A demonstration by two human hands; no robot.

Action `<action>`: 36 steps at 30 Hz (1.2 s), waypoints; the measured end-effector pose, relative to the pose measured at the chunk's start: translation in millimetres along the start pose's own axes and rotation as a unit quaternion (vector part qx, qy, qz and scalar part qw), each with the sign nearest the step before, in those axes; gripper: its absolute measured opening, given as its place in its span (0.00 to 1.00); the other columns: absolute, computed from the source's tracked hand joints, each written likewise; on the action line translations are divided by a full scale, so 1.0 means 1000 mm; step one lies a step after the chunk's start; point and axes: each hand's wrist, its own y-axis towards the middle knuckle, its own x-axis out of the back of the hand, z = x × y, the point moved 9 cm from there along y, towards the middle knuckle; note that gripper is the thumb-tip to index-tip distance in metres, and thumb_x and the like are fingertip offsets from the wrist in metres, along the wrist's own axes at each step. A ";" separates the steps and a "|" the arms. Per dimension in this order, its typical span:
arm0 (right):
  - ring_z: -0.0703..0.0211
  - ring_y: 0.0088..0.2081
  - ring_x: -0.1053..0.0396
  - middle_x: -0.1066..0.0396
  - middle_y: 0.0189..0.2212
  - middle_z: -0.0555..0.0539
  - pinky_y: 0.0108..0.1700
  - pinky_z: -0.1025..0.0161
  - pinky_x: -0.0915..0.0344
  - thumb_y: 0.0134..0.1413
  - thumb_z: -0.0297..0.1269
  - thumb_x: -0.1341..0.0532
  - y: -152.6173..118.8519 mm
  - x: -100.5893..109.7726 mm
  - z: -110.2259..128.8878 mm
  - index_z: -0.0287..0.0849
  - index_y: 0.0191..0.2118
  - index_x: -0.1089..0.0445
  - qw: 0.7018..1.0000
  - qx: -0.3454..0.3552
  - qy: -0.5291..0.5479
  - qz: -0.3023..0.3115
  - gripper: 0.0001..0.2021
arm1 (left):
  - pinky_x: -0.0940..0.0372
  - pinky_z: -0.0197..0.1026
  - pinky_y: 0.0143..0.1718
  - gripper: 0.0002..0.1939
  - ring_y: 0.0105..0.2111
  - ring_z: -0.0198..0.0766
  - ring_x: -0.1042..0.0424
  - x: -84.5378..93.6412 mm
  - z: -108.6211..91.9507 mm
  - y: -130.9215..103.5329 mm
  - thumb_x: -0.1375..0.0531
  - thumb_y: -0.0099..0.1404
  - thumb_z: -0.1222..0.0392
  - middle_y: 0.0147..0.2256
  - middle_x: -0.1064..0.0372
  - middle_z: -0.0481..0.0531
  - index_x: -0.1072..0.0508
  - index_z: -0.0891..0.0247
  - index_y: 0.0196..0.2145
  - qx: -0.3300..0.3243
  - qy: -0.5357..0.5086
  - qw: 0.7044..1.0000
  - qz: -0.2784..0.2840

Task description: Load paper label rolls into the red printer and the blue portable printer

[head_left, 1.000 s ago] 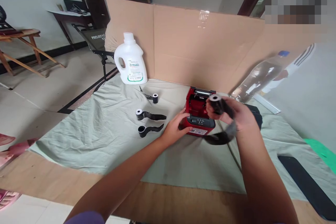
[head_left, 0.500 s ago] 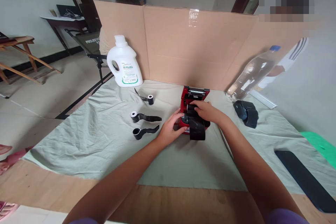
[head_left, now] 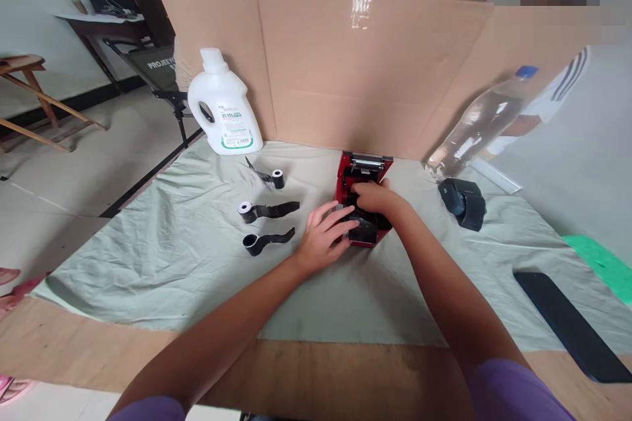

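A small red printer point(head_left: 339, 187) with its lid raised stands on the cloth ahead of me. A black strip point(head_left: 364, 231) lies over its front part. The outstretched fingers of my left hand point(head_left: 320, 240) are spread over the printer's front left edge, with fingertips at the strip. My right hand point(head_left: 376, 198) reaches into the printer from the right, its fingers curled down inside and mostly hidden. Whatever they press on or hold is covered by the hand. Left of the printer lie three small rolls with black tails: a top roll point(head_left: 278, 179), a middle roll point(head_left: 246, 212) and a lower roll point(head_left: 251, 245).
A white detergent jug point(head_left: 224, 108) and a clear plastic bottle point(head_left: 481, 122) stand before a cardboard screen point(head_left: 345, 66). To the right are a black device point(head_left: 463, 202) and a dark phone point(head_left: 567, 322). A person's sleeve point(head_left: 560, 89) shows behind the bottle.
My right hand has moved deeper into the printer, and the black roll it held is now hidden. My left fingers have spread over the strip, whose end no longer hangs as far forward. The view has shifted slightly.
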 end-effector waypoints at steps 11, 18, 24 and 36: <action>0.46 0.50 0.27 0.21 0.45 0.45 0.57 0.49 0.39 0.60 0.36 0.43 -0.027 0.019 -0.029 0.45 0.41 0.21 0.960 0.035 0.253 -0.113 0.12 | 0.44 0.54 0.59 0.14 0.58 0.48 0.35 0.005 -0.006 0.003 0.42 0.71 0.61 0.49 0.22 0.48 0.20 0.48 0.47 0.013 -0.009 0.999 -0.029; 0.56 0.40 0.27 0.23 0.38 0.45 0.44 0.59 0.33 0.57 0.43 0.43 -0.052 0.049 -0.098 0.44 0.36 0.27 0.825 -0.031 0.455 -0.335 0.11 | 0.41 0.51 0.54 0.15 0.52 0.46 0.32 0.016 -0.015 0.006 0.43 0.71 0.63 0.45 0.20 0.46 0.19 0.47 0.46 -0.025 0.009 0.997 -0.071; 0.59 0.36 0.29 0.26 0.41 0.47 0.41 0.60 0.32 0.58 0.48 0.41 -0.032 0.036 -0.091 0.47 0.49 0.30 0.758 0.029 0.548 -0.353 0.16 | 0.41 0.48 0.51 0.14 0.49 0.42 0.31 0.021 -0.022 0.005 0.42 0.72 0.64 0.44 0.20 0.47 0.20 0.50 0.46 -0.058 0.010 0.994 -0.089; 0.49 0.63 0.40 0.41 0.65 0.51 0.62 0.47 0.37 0.46 0.37 0.36 -0.053 -0.038 -0.090 0.61 0.62 0.36 0.717 0.006 0.640 -0.275 0.34 | 0.40 0.45 0.47 0.14 0.42 0.40 0.30 0.022 -0.036 0.006 0.44 0.73 0.62 0.43 0.20 0.47 0.19 0.48 0.45 -0.086 0.070 0.991 -0.073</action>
